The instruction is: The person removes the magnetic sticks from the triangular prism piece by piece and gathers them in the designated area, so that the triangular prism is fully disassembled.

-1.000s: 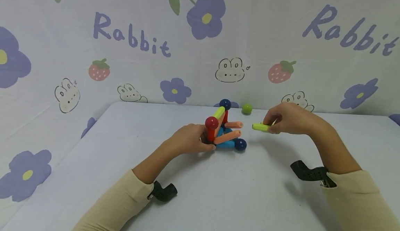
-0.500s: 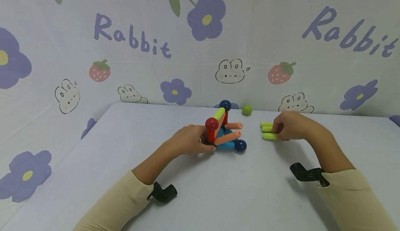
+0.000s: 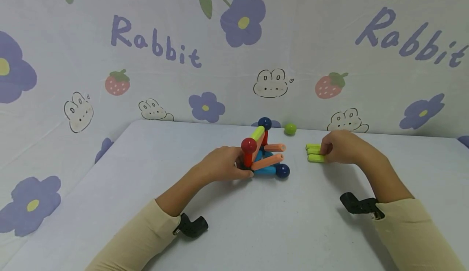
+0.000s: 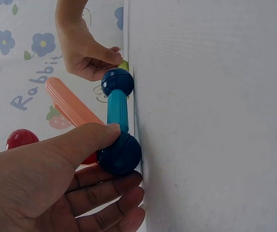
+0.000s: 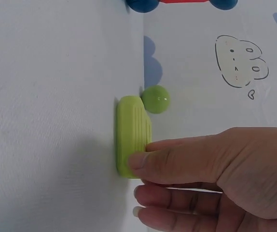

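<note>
On the table stands a toy structure of magnetic rods and balls. It has a red ball [image 3: 248, 145] on a red rod, dark blue balls [image 3: 282, 171], blue rods [image 3: 265, 170] and orange rods [image 3: 268, 162]. My left hand [image 3: 224, 164] holds its near left corner, thumb on a dark blue ball [image 4: 120, 155] in the left wrist view. To the right of the structure, my right hand [image 3: 344, 148] pinches yellow-green magnetic rods [image 3: 314, 158] lying side by side on the table. The right wrist view shows the thumb [image 5: 138, 160] on the nearest rod; its fingertips partly hide the rods.
A loose green ball [image 3: 290, 129] rests near the table's back edge, behind the structure. The white table [image 3: 256, 230] ends against a printed cloth backdrop [image 3: 165, 84]. A black camera mount [image 3: 192, 225] juts from each sleeve.
My right hand has come down and slightly right, setting the yellow-green rods on the table. The nearest rod has since closed up against the others. My left hand and the structure stay put.
</note>
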Motion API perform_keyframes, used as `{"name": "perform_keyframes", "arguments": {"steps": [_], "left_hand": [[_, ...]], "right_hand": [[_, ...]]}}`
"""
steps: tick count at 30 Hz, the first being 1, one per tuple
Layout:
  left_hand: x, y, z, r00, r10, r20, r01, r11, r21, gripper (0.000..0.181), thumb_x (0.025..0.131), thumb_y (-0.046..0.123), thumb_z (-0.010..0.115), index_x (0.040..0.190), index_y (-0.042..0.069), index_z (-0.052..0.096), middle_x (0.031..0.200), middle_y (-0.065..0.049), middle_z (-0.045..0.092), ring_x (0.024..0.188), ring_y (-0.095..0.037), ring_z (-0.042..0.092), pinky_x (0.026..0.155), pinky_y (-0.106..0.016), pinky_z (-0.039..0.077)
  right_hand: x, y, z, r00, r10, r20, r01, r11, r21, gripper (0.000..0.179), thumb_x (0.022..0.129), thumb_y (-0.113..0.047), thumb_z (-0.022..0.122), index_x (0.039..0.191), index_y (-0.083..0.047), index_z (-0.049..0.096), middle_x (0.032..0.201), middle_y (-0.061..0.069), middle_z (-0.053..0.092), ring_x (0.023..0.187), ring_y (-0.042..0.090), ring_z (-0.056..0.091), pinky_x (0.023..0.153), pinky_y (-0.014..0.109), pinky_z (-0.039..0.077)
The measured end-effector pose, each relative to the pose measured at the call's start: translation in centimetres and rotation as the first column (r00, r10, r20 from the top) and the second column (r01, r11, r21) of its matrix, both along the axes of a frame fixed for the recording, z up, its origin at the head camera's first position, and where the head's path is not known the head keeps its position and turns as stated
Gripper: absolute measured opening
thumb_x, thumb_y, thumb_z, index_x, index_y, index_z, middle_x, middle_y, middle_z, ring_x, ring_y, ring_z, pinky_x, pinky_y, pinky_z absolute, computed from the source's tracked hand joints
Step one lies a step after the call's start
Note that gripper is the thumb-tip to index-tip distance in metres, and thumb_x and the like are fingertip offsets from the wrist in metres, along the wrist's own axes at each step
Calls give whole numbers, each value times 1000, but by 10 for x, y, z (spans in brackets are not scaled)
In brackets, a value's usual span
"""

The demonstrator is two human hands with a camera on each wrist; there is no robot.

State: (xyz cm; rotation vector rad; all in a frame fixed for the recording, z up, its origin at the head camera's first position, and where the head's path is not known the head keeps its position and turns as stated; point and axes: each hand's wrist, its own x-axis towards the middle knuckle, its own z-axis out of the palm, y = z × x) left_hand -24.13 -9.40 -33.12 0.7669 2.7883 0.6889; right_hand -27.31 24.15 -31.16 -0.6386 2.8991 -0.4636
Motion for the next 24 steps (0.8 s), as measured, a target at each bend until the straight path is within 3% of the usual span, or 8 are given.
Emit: {"name": "perform_keyframes", "arguments": {"steps": [5,24], "left_hand": [[0,0,0,1000,-1,-3,1,1000,-1,36,86,28,80,111,6,65,88,3,68,80,-13,61,73,-29,50],[0,0,0,1000,9,11,-9,1000,-6,37,86,29,80,111,7,65,88,3,68,80,-14,61,73,-29,50]], "right_hand": [[0,1,0,999,1,-47,-1,1000,0,7,78,4,74,82,-2,72,78,1,66,75,22,58,71,45,51],[0,5,1,999,-17,-47,18,999,26,5,79,1,75,82,-1,72,77,1,66,74,21,59,72,46,51]]}}
